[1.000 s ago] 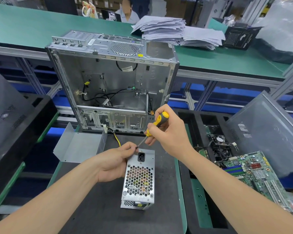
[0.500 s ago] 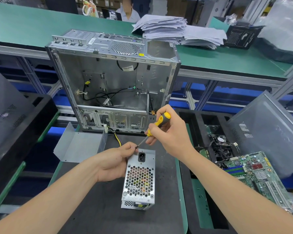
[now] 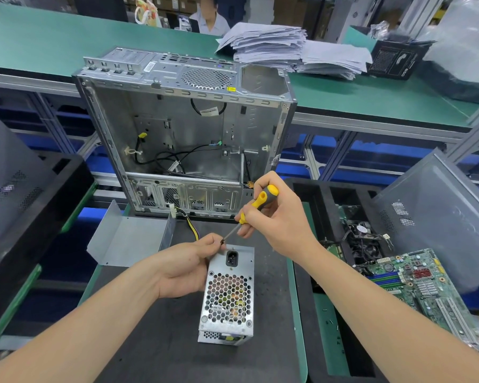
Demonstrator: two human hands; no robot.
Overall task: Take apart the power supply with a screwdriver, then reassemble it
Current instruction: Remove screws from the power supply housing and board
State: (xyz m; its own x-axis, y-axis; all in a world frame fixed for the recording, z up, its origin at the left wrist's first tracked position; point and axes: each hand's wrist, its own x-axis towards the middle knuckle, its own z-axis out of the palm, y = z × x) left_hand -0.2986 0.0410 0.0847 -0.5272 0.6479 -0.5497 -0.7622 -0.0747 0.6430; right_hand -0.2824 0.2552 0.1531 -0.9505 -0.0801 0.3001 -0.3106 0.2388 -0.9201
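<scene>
A silver power supply (image 3: 228, 297) with a honeycomb grille and a black socket lies on the dark mat in front of me. My left hand (image 3: 183, 268) grips its far left corner, fingertips pinched close to the screwdriver tip. My right hand (image 3: 277, 217) grips a yellow and grey screwdriver (image 3: 256, 205), its shaft slanting down-left to the top left corner of the power supply. Whether a screw sits under the tip is hidden by my left fingers.
An open metal computer case (image 3: 186, 134) stands upright behind the mat, with a yellow and black cable (image 3: 190, 222) trailing out. A loose metal cover (image 3: 127, 239) lies at the left. A motherboard (image 3: 423, 288) and a cooler fan (image 3: 362, 239) sit in the black tray on the right.
Hardly anything has moved: both hands stay at the power supply's far left corner, and my right hand shifts only slightly on the screwdriver handle.
</scene>
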